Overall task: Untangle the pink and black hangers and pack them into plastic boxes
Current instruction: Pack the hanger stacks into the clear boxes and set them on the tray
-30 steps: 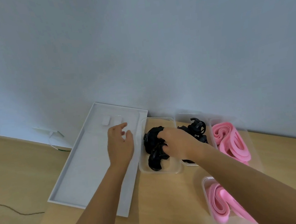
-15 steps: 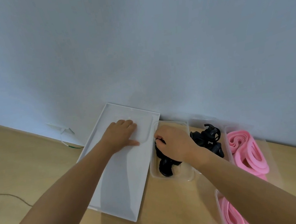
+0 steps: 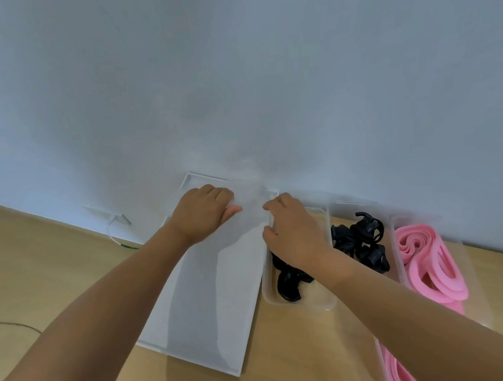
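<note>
Both hands meet at the far end of a white tray that lies on the wooden surface against the wall. The left hand sits knuckles up over the tray, fingers bent and thumb pointing right, at a hazy clear plastic piece; whether it grips that piece cannot be told. The right hand reaches over the first plastic box, just right of the tray, with its fingers curled toward the same clear piece, and its grip cannot be told either. Under the right wrist, black hangers lie in that box, touched by neither hand. Just beside it on the right, a second plastic box holds another tangle of black hangers, near the right forearm. Further right, a third plastic box holds pink hangers, well apart from both hands. A fourth plastic box with more pink hangers sits nearer the person, partly hidden by the right arm. A thin white cable runs along the wall to the left.
</note>
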`<state>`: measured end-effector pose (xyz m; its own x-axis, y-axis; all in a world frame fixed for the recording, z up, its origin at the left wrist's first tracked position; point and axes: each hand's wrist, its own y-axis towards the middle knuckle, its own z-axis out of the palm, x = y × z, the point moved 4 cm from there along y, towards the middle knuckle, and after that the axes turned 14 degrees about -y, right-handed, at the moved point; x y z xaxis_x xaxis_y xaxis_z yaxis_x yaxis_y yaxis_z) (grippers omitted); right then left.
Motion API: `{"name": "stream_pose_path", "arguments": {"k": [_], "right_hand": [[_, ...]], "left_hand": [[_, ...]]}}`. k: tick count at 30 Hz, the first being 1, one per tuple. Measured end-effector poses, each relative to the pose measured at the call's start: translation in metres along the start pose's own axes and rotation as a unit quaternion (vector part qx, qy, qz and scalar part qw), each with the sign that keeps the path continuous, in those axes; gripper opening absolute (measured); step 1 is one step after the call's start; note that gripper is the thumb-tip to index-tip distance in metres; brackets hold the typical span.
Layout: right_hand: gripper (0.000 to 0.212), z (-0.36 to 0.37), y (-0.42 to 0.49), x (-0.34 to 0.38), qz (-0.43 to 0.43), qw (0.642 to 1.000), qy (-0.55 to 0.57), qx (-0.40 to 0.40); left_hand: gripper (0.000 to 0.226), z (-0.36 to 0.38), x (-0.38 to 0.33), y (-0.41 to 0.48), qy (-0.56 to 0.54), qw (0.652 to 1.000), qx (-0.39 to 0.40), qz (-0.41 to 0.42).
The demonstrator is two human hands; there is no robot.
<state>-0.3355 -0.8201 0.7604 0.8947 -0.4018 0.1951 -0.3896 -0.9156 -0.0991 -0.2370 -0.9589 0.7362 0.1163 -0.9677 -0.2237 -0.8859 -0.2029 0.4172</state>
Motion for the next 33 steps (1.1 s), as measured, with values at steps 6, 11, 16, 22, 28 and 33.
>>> {"name": "stream_pose_path", "arguments": {"k": [6, 11, 16, 22, 28, 33], "right_hand": [[0.047, -0.006, -0.001, -0.006, 0.119, 0.962, 0.245, -0.017], [0.036, -0.029, -0.027, -0.015, 0.144, 0.890, 0.432, -0.006], [0.015, -0.049, -0.076, -0.037, 0.126, 0.852, 0.506, -0.050], [0.016, -0.056, -0.135, -0.080, 0.172, 0.849, 0.483, -0.128], [0.025, -0.060, -0.193, -0.116, 0.189, 0.848, 0.469, -0.157], [0.038, -0.064, -0.233, -0.138, 0.210, 0.888, 0.373, -0.168]], "left_hand": [[0.070, -0.040, -0.023, 0.015, -0.128, 0.963, -0.143, -0.188], [0.054, -0.062, -0.064, 0.015, -0.503, 0.683, -0.322, -0.420], [0.051, -0.044, -0.116, 0.011, -0.652, 0.484, -0.287, -0.509], [0.042, -0.020, -0.211, 0.011, -0.797, 0.374, -0.180, -0.440], [0.041, -0.003, -0.270, 0.013, -0.738, 0.469, -0.235, -0.425], [0.028, 0.012, -0.311, 0.017, -0.706, 0.490, -0.254, -0.443]]}}
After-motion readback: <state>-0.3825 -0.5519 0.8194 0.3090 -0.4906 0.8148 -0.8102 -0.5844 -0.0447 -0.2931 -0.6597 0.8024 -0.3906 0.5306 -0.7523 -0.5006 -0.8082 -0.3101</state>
